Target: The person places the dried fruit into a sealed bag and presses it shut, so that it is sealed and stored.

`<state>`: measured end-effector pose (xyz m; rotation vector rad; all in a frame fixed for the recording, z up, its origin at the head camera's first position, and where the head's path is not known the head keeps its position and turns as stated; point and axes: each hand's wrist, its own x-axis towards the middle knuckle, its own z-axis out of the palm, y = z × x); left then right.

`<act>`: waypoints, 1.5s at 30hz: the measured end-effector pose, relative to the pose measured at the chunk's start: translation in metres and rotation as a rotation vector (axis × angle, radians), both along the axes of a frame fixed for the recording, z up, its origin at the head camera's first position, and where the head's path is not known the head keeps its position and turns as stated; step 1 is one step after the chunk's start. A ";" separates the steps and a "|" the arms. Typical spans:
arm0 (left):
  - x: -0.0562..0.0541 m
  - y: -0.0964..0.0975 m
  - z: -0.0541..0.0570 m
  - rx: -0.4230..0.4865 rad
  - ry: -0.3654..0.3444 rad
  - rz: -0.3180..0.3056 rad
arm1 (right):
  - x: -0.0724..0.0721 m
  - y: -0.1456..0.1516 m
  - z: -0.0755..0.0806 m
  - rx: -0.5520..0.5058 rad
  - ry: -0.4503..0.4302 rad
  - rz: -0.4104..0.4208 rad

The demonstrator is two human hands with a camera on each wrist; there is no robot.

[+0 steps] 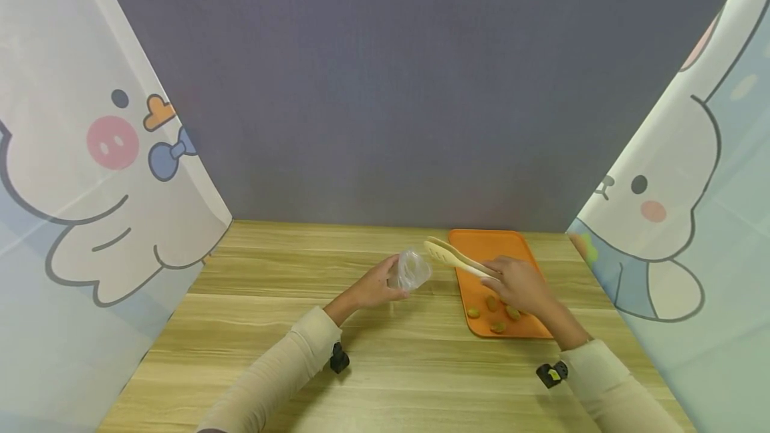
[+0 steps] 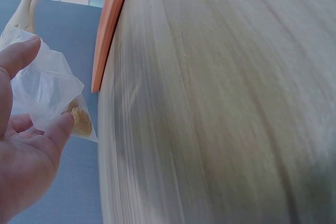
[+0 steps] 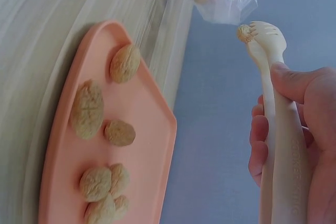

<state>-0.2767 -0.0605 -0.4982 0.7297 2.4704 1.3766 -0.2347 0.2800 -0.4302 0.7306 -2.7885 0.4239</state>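
L grip [image 1: 375,284] holds clear bag [image 1: 415,268], prob. light, floppy; best held nr rim. R grip [image 1: 521,284] round tongs [image 3: 286,129]; nut [image 3: 244,33] at tips, prob. hard, rolly: clamp mid.

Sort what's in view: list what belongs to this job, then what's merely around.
Job: clear bag, in the left hand; tongs, in the right hand, gripping a walnut; orange tray holding more walnuts.
Merely around: wooden table, grey backdrop, cartoon-print panels, black wrist devices.

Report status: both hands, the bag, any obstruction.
Left hand holding clear bag, tan contents inside. Right hand gripping tongs, one wrinkled tan piece clamped. More pieces on orange tray. No obstruction visible between tongs and bag.
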 end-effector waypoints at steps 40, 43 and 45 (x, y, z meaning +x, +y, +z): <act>-0.001 0.000 -0.002 0.032 -0.003 -0.012 | 0.000 -0.020 0.004 -0.088 -0.063 0.006; -0.001 -0.001 -0.003 0.043 -0.006 -0.015 | 0.001 -0.013 0.004 -0.092 -0.062 0.007; -0.001 -0.002 -0.003 0.048 -0.007 -0.016 | 0.002 -0.009 0.003 -0.093 -0.059 0.015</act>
